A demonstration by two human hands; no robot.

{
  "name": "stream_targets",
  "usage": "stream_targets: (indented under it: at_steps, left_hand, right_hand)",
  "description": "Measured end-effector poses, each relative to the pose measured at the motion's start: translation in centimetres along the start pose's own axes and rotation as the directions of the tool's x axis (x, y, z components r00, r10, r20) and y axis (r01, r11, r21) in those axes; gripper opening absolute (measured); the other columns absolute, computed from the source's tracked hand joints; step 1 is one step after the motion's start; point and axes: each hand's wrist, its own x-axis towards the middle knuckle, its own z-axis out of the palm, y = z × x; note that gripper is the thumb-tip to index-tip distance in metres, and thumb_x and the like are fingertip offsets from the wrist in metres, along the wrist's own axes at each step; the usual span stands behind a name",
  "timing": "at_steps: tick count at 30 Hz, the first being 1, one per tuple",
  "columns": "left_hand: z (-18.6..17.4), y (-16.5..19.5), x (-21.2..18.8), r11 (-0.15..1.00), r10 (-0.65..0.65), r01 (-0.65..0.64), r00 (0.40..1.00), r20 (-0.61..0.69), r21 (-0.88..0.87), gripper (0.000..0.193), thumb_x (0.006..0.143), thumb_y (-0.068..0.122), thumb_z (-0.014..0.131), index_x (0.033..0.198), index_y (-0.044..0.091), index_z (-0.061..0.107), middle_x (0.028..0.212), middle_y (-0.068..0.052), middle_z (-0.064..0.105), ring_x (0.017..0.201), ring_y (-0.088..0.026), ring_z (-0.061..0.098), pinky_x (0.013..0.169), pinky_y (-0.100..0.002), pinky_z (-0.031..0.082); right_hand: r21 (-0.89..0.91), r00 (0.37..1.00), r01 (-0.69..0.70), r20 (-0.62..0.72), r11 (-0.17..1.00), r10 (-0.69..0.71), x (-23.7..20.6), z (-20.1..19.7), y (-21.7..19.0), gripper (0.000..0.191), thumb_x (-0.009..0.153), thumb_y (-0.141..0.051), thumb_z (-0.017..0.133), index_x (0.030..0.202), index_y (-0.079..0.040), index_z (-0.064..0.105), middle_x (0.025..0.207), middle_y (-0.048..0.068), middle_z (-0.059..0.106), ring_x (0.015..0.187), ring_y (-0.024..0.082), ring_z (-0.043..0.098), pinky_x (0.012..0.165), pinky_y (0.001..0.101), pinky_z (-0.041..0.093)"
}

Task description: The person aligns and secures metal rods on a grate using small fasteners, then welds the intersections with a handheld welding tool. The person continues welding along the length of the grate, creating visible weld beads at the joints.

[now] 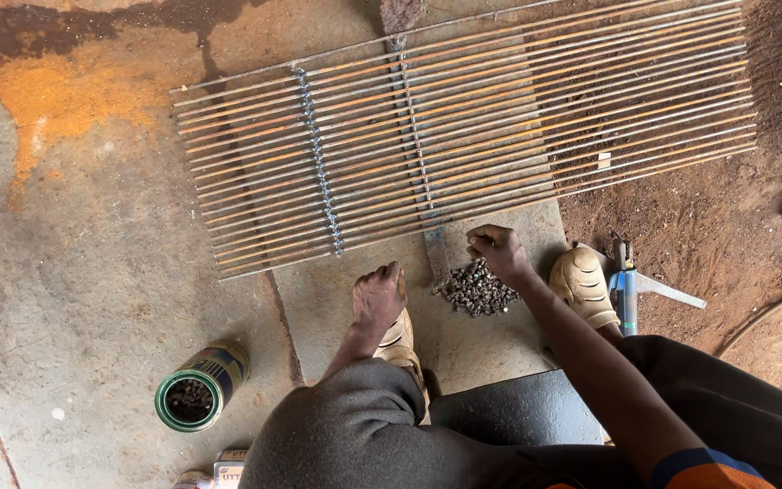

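A green-rimmed, dark-labelled round tin (203, 386) lies beside a small carton (228, 468).

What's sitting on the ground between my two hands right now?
In the head view, a flat metal strip and the edge of a pile of small dark metal pieces lie between the left hand and right hand.

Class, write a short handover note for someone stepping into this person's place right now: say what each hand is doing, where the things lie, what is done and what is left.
Left hand: resting knuckles-down on the concrete slab, apparently holding nothing.
Right hand: fingers pinched above the pile of small dark metal pieces; whether it grips one is unclear.
Rod grille lies flat ahead; two cross lines of it look joined.
A flat bar sticks out under its near edge.
Open tin with more pieces lies to the left.
Blue tool lies to the right.
Left: the grille's right part shows no such line.
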Motion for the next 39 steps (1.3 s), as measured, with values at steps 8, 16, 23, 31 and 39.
stream_targets:
  at_steps: [8, 16, 23, 31, 39]
  left_hand:
    - [1.5, 0.0, 0.9, 1.0, 0.028, -0.028, 0.998, -0.047, 0.0, 0.013, 0.093, 0.015, 0.067, 0.099, 0.004, 0.07, 0.077, -0.014, 0.073, 0.06, -0.026, 0.072, 0.058, -0.039, 0.059]
    - [1.1, 1.4, 3.8, 0.993, -0.067, 0.022, 0.918, 0.391, 0.119, 0.067, 0.093, 0.023, 0.068, 0.152, 0.007, 0.04, 0.084, -0.014, 0.071, 0.048, -0.013, 0.054, 0.037, -0.029, 0.05]
    - [1.3, 2.6, 5.6, 0.983, -0.048, -0.036, 0.899, 0.436, 0.183, 0.086, 0.097, 0.02, 0.062, 0.165, 0.008, 0.011, 0.087, -0.013, 0.065, 0.047, -0.008, 0.05, 0.035, -0.023, 0.043]
    - [1.0, 3.3, 7.1, 0.981, -0.1, -0.015, 0.817, 0.567, 0.194, 0.079, 0.106, 0.021, 0.049, 0.167, 0.003, 0.001, 0.081, -0.007, 0.063, 0.059, -0.014, 0.049, 0.049, -0.031, 0.042]
    - [-0.2, 3.4, 8.1, 0.981, -0.052, -0.05, 0.862, 0.504, 0.188, 0.069, 0.108, 0.021, 0.047, 0.163, 0.001, 0.011, 0.082, -0.008, 0.06, 0.056, -0.013, 0.049, 0.045, -0.029, 0.044]
  right_hand:
    - [0.474, 0.925, -0.327, -0.018, 0.818, 0.38, -0.1, 0.6, -1.0, 0.022, 0.103, -0.013, 0.056, 0.118, -0.003, 0.069, 0.1, 0.016, 0.075, 0.08, 0.022, 0.073, 0.073, 0.0362, 0.065]
    - [0.11, 0.998, 0.002, -0.056, 0.994, 0.004, 1.1, 1.8, -1.0, 0.022, 0.101, -0.01, 0.058, 0.119, -0.002, 0.069, 0.102, 0.017, 0.075, 0.08, 0.013, 0.078, 0.064, 0.0245, 0.069]
    - [-0.362, 0.952, 0.141, -0.207, 0.921, -0.227, 2.8, 4.4, -2.7, 0.018, 0.102, -0.009, 0.061, 0.11, -0.01, 0.078, 0.094, 0.014, 0.079, 0.055, 0.013, 0.068, 0.041, 0.0283, 0.056]
    - [-0.518, 0.987, 0.014, -0.132, 0.855, -0.096, 3.8, 5.4, -6.8, 0.019, 0.104, -0.021, 0.065, 0.116, -0.012, 0.077, 0.095, 0.013, 0.078, 0.058, 0.015, 0.07, 0.043, 0.0308, 0.056]
    - [-0.613, 0.947, 0.233, -0.033, 0.755, -0.319, 4.6, 5.2, -6.1, 0.021, 0.102, -0.014, 0.059, 0.114, -0.013, 0.076, 0.101, 0.009, 0.079, 0.054, 0.009, 0.061, 0.042, 0.027, 0.051]
